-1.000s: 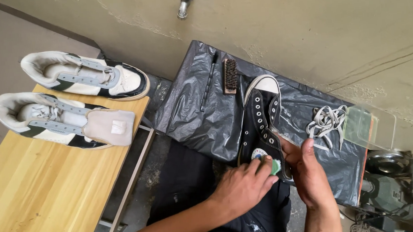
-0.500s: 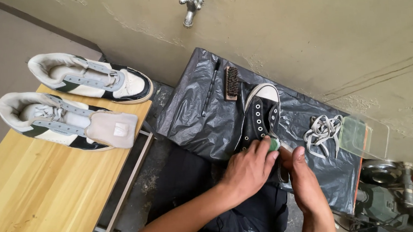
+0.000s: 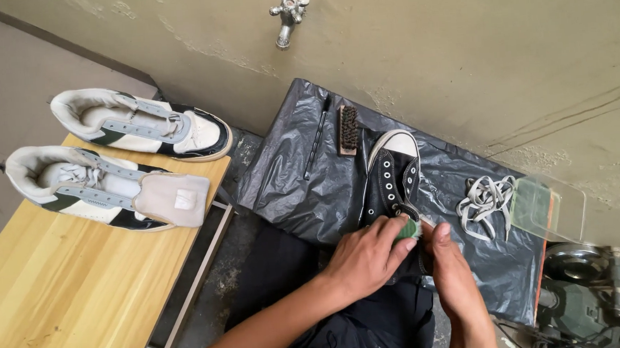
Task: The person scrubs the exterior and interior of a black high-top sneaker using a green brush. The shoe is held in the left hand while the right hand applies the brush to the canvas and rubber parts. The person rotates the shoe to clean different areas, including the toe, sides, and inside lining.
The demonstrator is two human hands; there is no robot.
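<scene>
- While the left hand (image 3: 363,259) pinches a green brush (image 3: 408,229), probably bristled, it scrubs the black high-top shoe (image 3: 390,179) at the plastic sheet's (image 3: 289,183) near edge.
- Right hand (image 3: 451,269) grips the shoe's side; next, firm bracing.

Two white sneakers (image 3: 116,155) lie side by side on the wooden tabletop (image 3: 63,286) at left. A tap (image 3: 286,14) juts from the wall. On the black plastic sheet (image 3: 296,182) lie a wooden brush (image 3: 348,130), a thin black stick (image 3: 316,137), loose laces (image 3: 483,198) and a clear box (image 3: 549,207).
</scene>
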